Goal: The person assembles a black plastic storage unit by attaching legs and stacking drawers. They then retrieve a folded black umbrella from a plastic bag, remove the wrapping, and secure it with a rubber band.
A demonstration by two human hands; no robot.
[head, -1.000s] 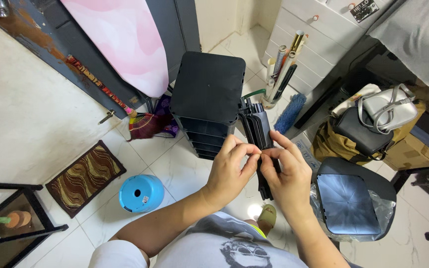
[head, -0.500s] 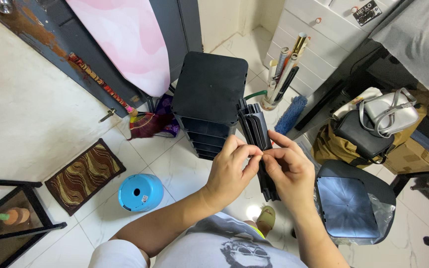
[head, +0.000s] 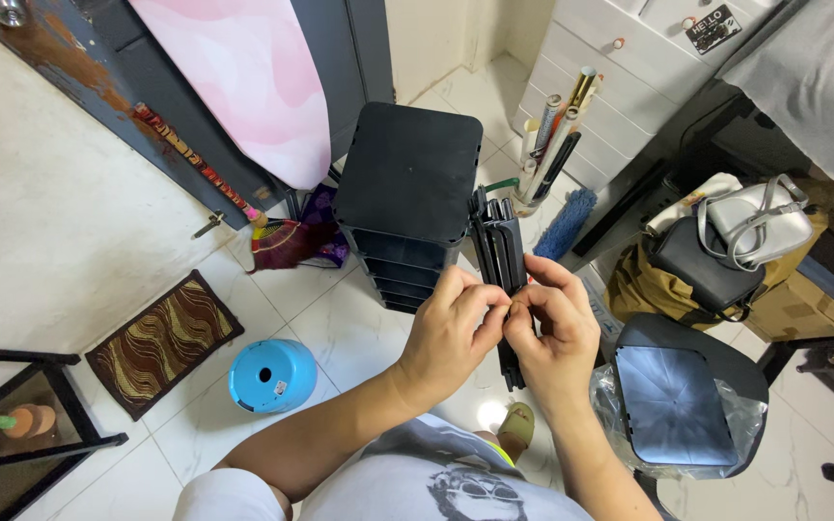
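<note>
Black slatted panel [head: 502,253] held upright just right of the black stacked shelf unit [head: 407,183], near its side wall, over the white tiled floor [head: 340,328]. Left hand [head: 451,333] pinching the panel's near edge, fingers [head: 483,311] together and clamped on it; right hand [head: 557,333] meeting it from the other side, fingers likewise closed on the same edge, thumbs nearly touching. Best handled by keeping both pinches firm and level, holding the panel parallel to the unit's side, and letting the fingertips feel for any catch or slot rather than forcing it; judged a fiddly alignment step. Around: a blue plastic stool [head: 272,374] on the floor to the left, a patterned brown mat [head: 161,340] beyond it, a dark bin with clear liner [head: 682,400] to the right, a black bag [head: 707,270] and a white bag [head: 755,222] further right. Hidden: the exact spot under the fingertips, the panel's lower end behind the hands, any clip or joint between panel and unit; a foot in a sandal [head: 514,429] only partly seen
</note>
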